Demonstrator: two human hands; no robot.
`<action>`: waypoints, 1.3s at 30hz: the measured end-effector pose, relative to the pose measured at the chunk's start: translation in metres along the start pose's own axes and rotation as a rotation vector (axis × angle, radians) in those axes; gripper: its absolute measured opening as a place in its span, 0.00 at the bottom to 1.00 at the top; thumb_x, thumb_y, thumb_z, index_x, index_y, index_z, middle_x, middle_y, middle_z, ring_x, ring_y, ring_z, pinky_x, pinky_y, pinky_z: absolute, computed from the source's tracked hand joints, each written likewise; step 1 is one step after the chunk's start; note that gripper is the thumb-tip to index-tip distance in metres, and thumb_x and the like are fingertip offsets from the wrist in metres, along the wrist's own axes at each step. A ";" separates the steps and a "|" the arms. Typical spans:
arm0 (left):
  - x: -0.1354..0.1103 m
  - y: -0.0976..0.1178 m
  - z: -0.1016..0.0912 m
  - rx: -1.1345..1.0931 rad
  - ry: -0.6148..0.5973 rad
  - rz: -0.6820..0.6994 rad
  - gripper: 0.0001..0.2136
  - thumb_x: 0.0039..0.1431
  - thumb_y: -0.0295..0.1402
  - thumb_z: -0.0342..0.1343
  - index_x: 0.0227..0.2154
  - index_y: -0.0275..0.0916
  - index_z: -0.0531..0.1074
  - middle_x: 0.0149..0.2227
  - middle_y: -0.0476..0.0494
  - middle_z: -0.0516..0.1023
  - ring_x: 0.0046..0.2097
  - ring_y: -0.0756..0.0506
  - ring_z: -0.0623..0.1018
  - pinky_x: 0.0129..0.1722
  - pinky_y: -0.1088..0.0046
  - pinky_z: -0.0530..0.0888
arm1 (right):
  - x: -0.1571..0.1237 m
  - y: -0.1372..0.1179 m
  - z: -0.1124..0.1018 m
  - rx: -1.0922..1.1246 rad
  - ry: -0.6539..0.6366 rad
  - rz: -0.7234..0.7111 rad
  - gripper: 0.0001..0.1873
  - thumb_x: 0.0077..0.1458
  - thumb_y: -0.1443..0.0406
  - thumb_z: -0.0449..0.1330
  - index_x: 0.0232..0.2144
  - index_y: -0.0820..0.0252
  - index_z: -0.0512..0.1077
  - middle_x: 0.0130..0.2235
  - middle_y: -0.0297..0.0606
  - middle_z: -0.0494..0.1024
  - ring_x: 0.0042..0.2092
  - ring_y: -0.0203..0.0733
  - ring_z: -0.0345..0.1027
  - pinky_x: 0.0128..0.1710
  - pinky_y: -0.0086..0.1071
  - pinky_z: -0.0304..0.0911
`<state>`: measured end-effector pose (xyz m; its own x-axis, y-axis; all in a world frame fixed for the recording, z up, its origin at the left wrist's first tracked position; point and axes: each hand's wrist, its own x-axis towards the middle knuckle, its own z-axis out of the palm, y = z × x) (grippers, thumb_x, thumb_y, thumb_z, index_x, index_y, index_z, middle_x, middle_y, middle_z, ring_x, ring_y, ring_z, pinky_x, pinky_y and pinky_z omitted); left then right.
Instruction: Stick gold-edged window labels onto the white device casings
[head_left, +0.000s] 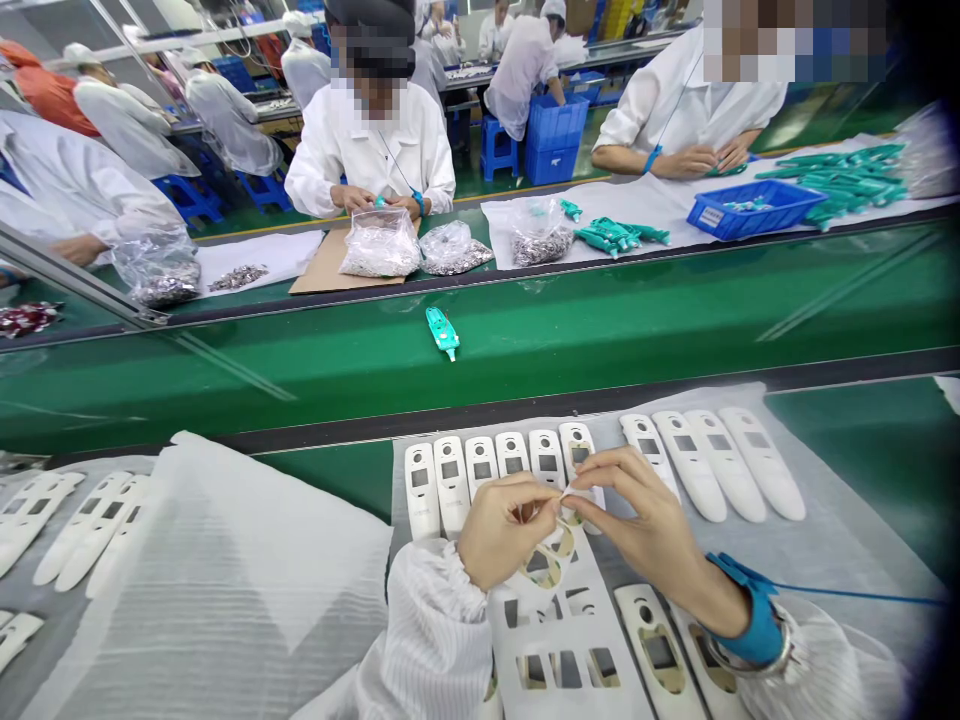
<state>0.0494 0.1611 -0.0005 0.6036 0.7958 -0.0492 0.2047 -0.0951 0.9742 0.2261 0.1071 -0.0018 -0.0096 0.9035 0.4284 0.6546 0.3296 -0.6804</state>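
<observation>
Two hands meet at near centre: left hand (pixel 504 530) curled almost shut, thumb and forefinger pinched on a tiny white sticker (pixel 567 492); right hand (pixel 651 525) pinches the same bit from the right, other fingers loosely bent. Sticker is too small to read, partly hidden by fingertips, and sits just above the white die-cut sheet (pixel 559 625), whose near end is cut off by the frame edge and partly covered by the left sleeve. Blue wrist strap (pixel 750 610) on right wrist; its cord runs off to the right.

Row of white shells (pixel 499 470) lies far of the hands, w/ more shells (pixel 705 460) to the right; the nearest ones are partly covered by the fingers. Further shells far left, cut off at the edge.

Containers: clear bag (pixel 380 243) across the green belt (pixel 600 320), holding small silvery parts, details unclear. Blue tray (pixel 754 210) far right, contents hard to make out, teal pieces beside it. One teal part (pixel 442 332) lies alone on the belt. Co-workers' faces are blurred.
</observation>
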 end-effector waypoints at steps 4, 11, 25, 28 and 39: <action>-0.002 -0.003 0.001 0.054 0.006 0.029 0.09 0.57 0.29 0.52 0.33 0.37 0.78 0.24 0.49 0.67 0.26 0.52 0.64 0.27 0.75 0.62 | 0.000 -0.001 0.000 -0.050 -0.020 -0.048 0.03 0.58 0.66 0.60 0.35 0.53 0.73 0.35 0.36 0.73 0.38 0.42 0.66 0.38 0.38 0.57; -0.003 -0.008 0.000 0.235 0.002 0.253 0.10 0.57 0.27 0.51 0.33 0.37 0.78 0.23 0.50 0.68 0.25 0.52 0.65 0.27 0.76 0.64 | 0.012 0.001 -0.006 0.254 -0.299 0.402 0.07 0.52 0.61 0.64 0.25 0.56 0.73 0.30 0.33 0.75 0.36 0.42 0.68 0.40 0.36 0.59; -0.004 -0.006 0.001 0.127 -0.076 0.225 0.09 0.55 0.25 0.52 0.34 0.36 0.78 0.24 0.50 0.67 0.24 0.54 0.63 0.25 0.78 0.62 | 0.009 0.003 -0.015 0.304 -0.385 0.446 0.07 0.53 0.59 0.63 0.27 0.54 0.75 0.31 0.31 0.76 0.37 0.43 0.68 0.45 0.39 0.60; -0.005 -0.007 0.001 0.058 -0.060 0.156 0.08 0.56 0.27 0.53 0.32 0.34 0.77 0.24 0.49 0.67 0.24 0.54 0.63 0.25 0.77 0.62 | 0.001 -0.002 -0.012 0.141 -0.273 0.181 0.04 0.57 0.62 0.61 0.30 0.52 0.73 0.31 0.26 0.77 0.35 0.38 0.69 0.54 0.43 0.52; -0.001 0.003 -0.002 -0.096 0.000 0.031 0.08 0.55 0.29 0.53 0.25 0.33 0.76 0.22 0.49 0.67 0.24 0.54 0.62 0.24 0.78 0.59 | 0.003 -0.019 -0.009 -0.174 -0.048 -0.259 0.06 0.57 0.73 0.59 0.36 0.58 0.69 0.34 0.34 0.75 0.35 0.37 0.67 0.47 0.42 0.57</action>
<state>0.0476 0.1614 0.0026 0.6081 0.7937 -0.0186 0.1109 -0.0617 0.9919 0.2202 0.1009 0.0176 -0.2260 0.8087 0.5431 0.7453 0.5025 -0.4382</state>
